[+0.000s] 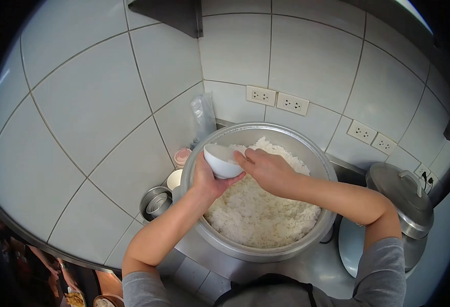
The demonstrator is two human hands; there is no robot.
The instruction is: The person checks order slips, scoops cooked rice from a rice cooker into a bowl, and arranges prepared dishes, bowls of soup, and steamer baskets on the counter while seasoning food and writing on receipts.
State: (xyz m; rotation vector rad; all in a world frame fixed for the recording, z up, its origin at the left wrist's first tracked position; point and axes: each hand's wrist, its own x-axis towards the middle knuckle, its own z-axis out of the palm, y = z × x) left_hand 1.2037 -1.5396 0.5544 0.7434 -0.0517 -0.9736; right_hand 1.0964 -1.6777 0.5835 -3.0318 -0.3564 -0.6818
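Note:
A large round metal pot [225,250] holds a heap of white rice [266,220]. Over its left part, my left hand [209,176] holds a white bowl [221,162] from below and the side, tilted, with its opening facing up and to the right. My right hand [266,169] is at the bowl's right rim, its fingers bent together there. Whether those fingers hold something is too small to make out. The bowl's inside is partly hidden by the right fingers.
Metal bowls [156,202], a pink-lidded container [182,156] and a plastic bag [203,115] stand left of the pot. A lidded metal pot [401,197] is at the right. Tiled walls with outlets [292,104] rise behind. Another person's arm [67,273] shows at lower left.

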